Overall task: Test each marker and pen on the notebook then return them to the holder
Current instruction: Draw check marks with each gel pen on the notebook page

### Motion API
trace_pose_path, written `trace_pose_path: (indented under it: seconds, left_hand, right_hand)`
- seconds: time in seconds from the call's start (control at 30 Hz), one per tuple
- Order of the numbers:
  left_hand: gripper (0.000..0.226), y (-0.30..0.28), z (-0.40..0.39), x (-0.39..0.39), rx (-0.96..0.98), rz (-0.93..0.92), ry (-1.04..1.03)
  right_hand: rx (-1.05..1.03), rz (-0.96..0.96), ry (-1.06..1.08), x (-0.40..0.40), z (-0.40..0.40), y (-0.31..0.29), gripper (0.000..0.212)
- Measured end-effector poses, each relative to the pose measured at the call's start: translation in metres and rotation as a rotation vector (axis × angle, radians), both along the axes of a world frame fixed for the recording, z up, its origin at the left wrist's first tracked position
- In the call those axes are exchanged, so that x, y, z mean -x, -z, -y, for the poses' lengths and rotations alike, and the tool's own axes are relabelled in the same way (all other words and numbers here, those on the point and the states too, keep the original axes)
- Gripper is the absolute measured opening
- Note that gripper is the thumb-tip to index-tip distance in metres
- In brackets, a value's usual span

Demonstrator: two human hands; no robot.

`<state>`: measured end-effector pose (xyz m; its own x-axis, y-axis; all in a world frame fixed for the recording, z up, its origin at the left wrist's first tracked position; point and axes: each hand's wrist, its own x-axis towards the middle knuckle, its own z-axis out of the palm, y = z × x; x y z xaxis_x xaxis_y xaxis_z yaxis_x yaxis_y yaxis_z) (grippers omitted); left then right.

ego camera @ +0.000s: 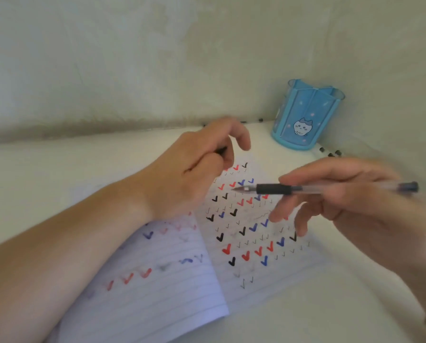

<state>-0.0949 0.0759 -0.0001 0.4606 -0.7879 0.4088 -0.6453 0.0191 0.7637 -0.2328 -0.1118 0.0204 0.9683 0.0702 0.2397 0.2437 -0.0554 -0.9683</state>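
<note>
While poised above the open notebook (244, 243), held level in the right hand (350, 201): clear-barrelled gel pen (306, 188), black rubber sleeve, tip uncapped. Left hand (197, 164) curled round a black cap (48, 150). Blue holder (306, 115) behind.

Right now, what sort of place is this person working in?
Probably a home desk or study corner: a lined notebook full of pen ticks lies open on a pale tabletop, and a blue cartoon pen holder stands against a bare plaster wall.
</note>
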Motion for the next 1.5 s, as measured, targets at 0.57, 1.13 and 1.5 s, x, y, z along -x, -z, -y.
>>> trace_pose_path:
  seconds: [0.57, 1.13, 1.5]
  left_hand:
    - [0.042, 0.007, 0.006, -0.001, -0.199, 0.119, -0.053]
    - [0.021, 0.006, 0.006, -0.001, -0.238, 0.156, -0.088]
    - [0.011, 0.004, 0.004, 0.001, -0.238, 0.230, -0.093]
  right_hand:
    - [0.264, -0.194, 0.165, 0.001, -0.022, 0.030, 0.044]
    - [0.441, -0.150, 0.167, 0.001, -0.025, 0.026, 0.037]
    - [0.189, -0.149, 0.154, -0.002, -0.022, 0.026, 0.044]
